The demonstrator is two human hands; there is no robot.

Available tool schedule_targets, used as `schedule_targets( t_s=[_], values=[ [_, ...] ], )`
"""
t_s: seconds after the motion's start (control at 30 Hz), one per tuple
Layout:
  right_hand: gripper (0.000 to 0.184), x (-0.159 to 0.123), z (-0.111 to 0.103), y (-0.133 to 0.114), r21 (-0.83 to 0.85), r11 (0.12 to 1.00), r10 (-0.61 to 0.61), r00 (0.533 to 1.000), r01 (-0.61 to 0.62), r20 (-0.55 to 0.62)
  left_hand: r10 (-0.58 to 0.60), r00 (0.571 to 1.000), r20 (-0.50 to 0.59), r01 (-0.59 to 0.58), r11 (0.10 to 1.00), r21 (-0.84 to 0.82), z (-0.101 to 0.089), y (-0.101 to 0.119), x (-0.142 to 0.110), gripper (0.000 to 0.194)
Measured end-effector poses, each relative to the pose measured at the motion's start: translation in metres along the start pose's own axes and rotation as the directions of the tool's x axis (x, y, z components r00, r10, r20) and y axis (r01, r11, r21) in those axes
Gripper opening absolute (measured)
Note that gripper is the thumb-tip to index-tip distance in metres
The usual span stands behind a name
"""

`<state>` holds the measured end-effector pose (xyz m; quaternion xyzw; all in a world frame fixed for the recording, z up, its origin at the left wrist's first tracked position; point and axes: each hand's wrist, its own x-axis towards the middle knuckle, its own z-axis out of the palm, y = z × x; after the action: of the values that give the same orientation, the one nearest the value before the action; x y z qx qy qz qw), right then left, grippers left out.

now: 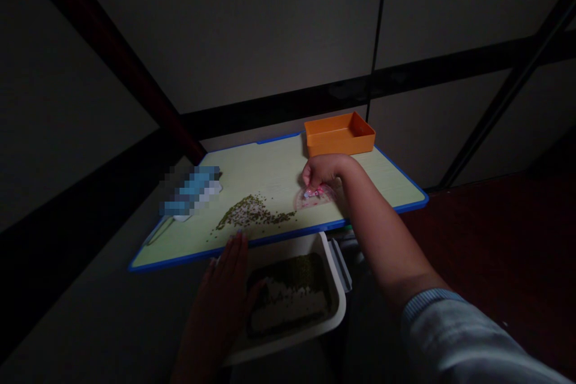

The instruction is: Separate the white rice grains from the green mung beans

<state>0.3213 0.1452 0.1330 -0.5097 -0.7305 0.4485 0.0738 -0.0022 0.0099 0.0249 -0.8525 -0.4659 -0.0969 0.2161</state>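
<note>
My right hand is over the board, fingers pinched on a clear, pinkish half-round protractor that rests on or just above the surface. Small pink bits show at its fingertips, too small to name. To the left of the protractor, small green beans, which look like mung beans, lie in a loose spread. My left hand, in shadow, has its fingers stretched out toward the board's front edge. Its thumb reaches over the left side of a white plastic bin, which holds more green beans.
The pale folding table has a blue rim. An orange open box stands at its back right. On the left lies a blurred blue and white object. A panelled wall rises behind the table, and dark red floor shows at right.
</note>
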Motion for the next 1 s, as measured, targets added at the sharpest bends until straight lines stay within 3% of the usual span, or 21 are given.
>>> schedule_targets(
  t_s=[0.13, 0.5, 0.8, 1.0],
  values=[
    [0.014, 0.001, 0.0, 0.001, -0.016, 1.0, 0.013, 0.999, -0.013, -0.03, -0.007, 1.0, -0.007, 0.007, 1.0, 0.002, -0.001, 0.001, 0.0, 0.081],
    [0.009, 0.004, 0.003, -0.002, -0.128, 0.992, 0.009, 0.999, -0.004, 0.043, 0.011, 1.0, -0.021, -0.011, 1.0, 0.023, -0.001, 0.0, -0.001, 0.08],
    [0.026, 0.006, 0.008, -0.007, -0.204, 0.979, 0.026, 0.997, -0.011, 0.069, 0.005, 1.0, -0.019, -0.005, 1.0, -0.002, 0.001, -0.001, -0.002, 0.08],
    [0.021, 0.006, 0.009, -0.01, -0.258, 0.966, 0.002, 0.999, 0.012, 0.054, 0.021, 1.0, -0.023, -0.021, 0.999, 0.033, 0.0, -0.001, -0.001, 0.079]
  ],
)
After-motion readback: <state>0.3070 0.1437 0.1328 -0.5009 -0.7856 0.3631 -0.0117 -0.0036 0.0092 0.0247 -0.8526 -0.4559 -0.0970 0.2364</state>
